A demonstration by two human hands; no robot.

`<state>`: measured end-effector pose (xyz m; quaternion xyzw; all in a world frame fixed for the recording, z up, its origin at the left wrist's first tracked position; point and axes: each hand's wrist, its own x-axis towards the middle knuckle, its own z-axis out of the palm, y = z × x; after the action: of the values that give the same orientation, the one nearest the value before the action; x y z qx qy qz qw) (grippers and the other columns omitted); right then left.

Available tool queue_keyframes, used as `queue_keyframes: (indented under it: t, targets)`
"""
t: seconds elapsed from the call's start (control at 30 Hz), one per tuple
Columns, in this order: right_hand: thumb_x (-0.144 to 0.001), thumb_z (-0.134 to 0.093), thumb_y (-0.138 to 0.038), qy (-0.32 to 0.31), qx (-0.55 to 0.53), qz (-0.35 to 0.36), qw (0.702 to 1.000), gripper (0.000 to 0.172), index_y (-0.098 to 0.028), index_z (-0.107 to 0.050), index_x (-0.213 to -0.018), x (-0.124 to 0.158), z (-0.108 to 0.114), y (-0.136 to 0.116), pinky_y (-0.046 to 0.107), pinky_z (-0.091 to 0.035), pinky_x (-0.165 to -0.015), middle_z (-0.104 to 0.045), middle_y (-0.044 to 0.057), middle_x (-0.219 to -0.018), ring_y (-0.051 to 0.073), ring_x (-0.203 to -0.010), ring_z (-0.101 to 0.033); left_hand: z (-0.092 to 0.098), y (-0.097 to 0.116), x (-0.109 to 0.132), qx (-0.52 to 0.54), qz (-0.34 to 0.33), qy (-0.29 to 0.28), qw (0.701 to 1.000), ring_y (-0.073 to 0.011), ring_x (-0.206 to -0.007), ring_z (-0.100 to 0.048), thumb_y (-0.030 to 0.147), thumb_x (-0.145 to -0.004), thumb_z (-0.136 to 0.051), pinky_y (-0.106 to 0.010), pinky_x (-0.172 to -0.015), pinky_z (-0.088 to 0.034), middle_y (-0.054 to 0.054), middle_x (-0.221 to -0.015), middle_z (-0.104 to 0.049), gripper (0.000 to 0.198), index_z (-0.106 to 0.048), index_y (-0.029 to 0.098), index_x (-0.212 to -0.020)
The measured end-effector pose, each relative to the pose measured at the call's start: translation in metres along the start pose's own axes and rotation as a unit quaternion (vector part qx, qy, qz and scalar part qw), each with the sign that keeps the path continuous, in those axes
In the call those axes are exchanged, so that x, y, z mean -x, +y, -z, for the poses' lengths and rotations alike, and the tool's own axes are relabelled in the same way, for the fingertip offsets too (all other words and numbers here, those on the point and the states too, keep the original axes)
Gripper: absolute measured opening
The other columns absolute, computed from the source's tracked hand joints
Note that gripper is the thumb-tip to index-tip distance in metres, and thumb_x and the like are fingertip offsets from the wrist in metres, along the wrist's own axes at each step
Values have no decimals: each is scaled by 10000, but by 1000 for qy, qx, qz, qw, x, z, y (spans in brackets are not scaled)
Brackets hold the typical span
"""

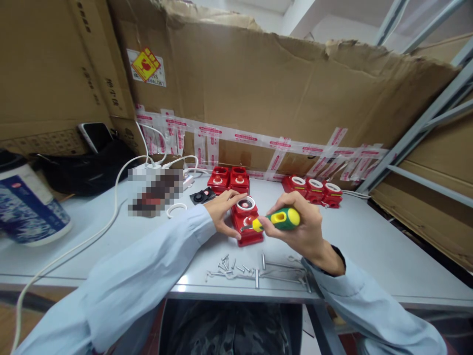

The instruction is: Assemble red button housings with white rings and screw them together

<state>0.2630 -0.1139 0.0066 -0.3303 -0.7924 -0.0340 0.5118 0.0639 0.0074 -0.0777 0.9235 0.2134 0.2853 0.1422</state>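
Note:
A red housing [252,240] with a white ring [253,201] round its black upper part lies on the table in front of me. My left hand [223,212] grips it from the left, thumb near the lower left edge and fingers at the top. In my right hand [301,224] is a green and yellow screwdriver [284,218], held nearly level, its tip at the lower left part of the housing. Metal screws [225,264] and several metal pins [257,278] lie near the front edge.
Two red housings [239,180] stand behind, and three joined ones [314,191] at the back right. A black part [202,196] and a loose white ring [177,210] lie left. A cup [33,202], black bag [84,170], white cable [117,197] and cardboard wall [251,88] surround the table.

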Motion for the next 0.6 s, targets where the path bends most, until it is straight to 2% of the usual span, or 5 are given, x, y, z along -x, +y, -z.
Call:
queue_keyframes:
  t: [0.2, 0.4, 0.5, 0.6]
  targets:
    - [-661, -705, -226, -13, 13, 39, 999, 242, -232, -497, -786, 5, 2, -4, 221, -437, -468, -591, -36, -652, 96, -518, -535, -1, 1, 0, -1, 0, 0, 1000, -295, -1097, -418, 610, -456, -759, -451, -977, -344, -126, -1210, -397, 1135, -257, 205, -1389]
    - [-738, -629, -286, -61, 52, -23, 996, 183, -208, -466, -712, -22, -2, -7, 217, -374, -483, -513, -43, -592, 82, -496, -446, 2, 0, -1, -3, -13, -5, 1000, -308, -1084, -423, 611, -471, -751, -475, -961, -362, -142, -1202, -414, 1106, -289, 173, -1376]
    - [-778, -570, -419, -104, 101, -42, 989, 268, -203, -439, -689, -40, -9, -9, 222, -321, -472, -462, -48, -546, 79, -470, -385, 5, -2, -3, -2, -26, -34, 999, -318, -1094, -432, 587, -500, -751, -486, -967, -363, -137, -1205, -433, 1026, -338, 182, -1347]
    - [-793, -484, -563, -114, 178, -41, 977, 388, -202, -427, -662, -52, -19, -9, 235, -249, -457, -429, -45, -500, 87, -446, -362, 7, -2, -3, -13, -25, -54, 998, -354, -1186, -378, 584, -519, -741, -523, -1014, -309, -145, -1297, -392, 1036, -294, 191, -1366]
